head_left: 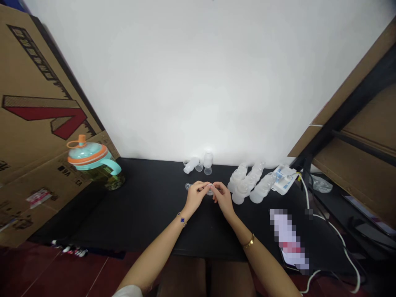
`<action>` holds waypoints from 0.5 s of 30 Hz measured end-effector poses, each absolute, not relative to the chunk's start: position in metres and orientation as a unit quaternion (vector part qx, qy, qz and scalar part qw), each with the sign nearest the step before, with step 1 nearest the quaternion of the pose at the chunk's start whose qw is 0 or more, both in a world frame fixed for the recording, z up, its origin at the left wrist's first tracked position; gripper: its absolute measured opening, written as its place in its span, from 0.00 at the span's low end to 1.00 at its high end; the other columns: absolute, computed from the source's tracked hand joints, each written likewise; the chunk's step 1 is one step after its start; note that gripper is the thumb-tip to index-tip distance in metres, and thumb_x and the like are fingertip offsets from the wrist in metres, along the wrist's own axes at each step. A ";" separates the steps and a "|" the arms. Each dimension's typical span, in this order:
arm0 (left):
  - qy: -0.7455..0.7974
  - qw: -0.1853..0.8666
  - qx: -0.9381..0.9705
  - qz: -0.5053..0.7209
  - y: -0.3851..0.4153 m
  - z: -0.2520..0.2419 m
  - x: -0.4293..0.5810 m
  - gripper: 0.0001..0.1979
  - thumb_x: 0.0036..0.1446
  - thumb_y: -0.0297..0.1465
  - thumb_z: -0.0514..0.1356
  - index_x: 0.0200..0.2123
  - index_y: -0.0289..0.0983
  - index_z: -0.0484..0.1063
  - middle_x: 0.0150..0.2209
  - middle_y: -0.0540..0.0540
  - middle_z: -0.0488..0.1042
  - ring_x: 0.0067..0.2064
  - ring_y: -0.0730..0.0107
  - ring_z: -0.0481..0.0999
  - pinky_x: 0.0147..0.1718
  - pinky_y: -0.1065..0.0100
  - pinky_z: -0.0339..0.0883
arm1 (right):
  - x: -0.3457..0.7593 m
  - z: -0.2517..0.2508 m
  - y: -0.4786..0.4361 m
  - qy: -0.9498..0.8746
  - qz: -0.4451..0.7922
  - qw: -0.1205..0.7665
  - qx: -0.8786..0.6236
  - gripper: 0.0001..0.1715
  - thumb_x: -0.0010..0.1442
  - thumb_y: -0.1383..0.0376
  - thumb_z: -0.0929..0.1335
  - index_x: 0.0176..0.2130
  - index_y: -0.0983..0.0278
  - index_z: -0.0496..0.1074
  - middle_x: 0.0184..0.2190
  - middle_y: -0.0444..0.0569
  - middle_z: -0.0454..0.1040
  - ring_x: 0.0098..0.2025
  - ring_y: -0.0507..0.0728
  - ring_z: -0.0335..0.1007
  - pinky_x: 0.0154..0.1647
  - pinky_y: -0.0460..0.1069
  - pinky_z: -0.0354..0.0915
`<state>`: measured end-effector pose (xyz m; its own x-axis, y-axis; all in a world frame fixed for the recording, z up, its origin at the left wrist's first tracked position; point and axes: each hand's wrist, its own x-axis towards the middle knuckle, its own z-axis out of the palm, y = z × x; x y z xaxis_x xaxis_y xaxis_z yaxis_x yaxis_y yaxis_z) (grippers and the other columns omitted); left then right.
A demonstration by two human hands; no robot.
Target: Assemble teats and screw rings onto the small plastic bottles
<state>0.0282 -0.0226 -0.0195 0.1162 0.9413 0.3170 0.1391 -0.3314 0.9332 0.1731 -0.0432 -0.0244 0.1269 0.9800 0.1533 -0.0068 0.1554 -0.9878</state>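
Observation:
In front of me, both hands meet over the black table, fingertips pinched on a small whitish bottle part [210, 190] with a pale curved rim. My left hand [197, 194] grips it from the left, and my right hand [223, 197] from the right; the fingers cover much of it. Just left of my left hand lies a clear, rounded small piece [188, 186]. Several translucent baby bottles [242, 187] with clear tops stand grouped to the right of my right hand. Farther back, near the wall, are loose translucent bottles [192, 165] and clear caps [208, 170].
A large teapot-like jug [95, 163] with a teal handle stands on the left beside a cardboard box [40, 123]. To the right are a white power strip [284, 179], white cables [334, 235] and a pixelated phone-like object [287, 241]. A white wall [198, 82] bounds the back.

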 end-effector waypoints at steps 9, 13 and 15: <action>0.425 0.391 0.635 0.513 -0.022 -0.020 0.028 0.13 0.58 0.41 0.65 0.38 0.39 0.85 0.34 0.46 0.75 0.31 0.71 0.73 0.32 0.68 0.67 | 0.173 -0.031 -0.041 -0.507 0.428 0.564 -0.491 0.22 0.55 0.46 0.72 0.34 0.61 0.72 0.29 0.44 0.71 0.22 0.50 0.63 0.16 0.44 0.57; 0.427 0.379 0.644 0.509 -0.020 -0.022 0.028 0.12 0.58 0.40 0.65 0.37 0.40 0.85 0.34 0.47 0.74 0.31 0.71 0.72 0.32 0.68 0.66 | 0.173 -0.031 -0.041 -0.510 0.427 0.564 -0.489 0.20 0.54 0.48 0.73 0.33 0.61 0.72 0.28 0.43 0.70 0.21 0.50 0.62 0.16 0.44 0.58; 0.430 0.373 0.648 0.507 -0.020 -0.022 0.028 0.12 0.58 0.40 0.65 0.37 0.40 0.85 0.33 0.47 0.74 0.32 0.70 0.72 0.32 0.69 0.66 | 0.173 -0.030 -0.041 -0.512 0.427 0.562 -0.490 0.20 0.54 0.48 0.73 0.33 0.61 0.72 0.27 0.43 0.69 0.21 0.50 0.61 0.16 0.44 0.58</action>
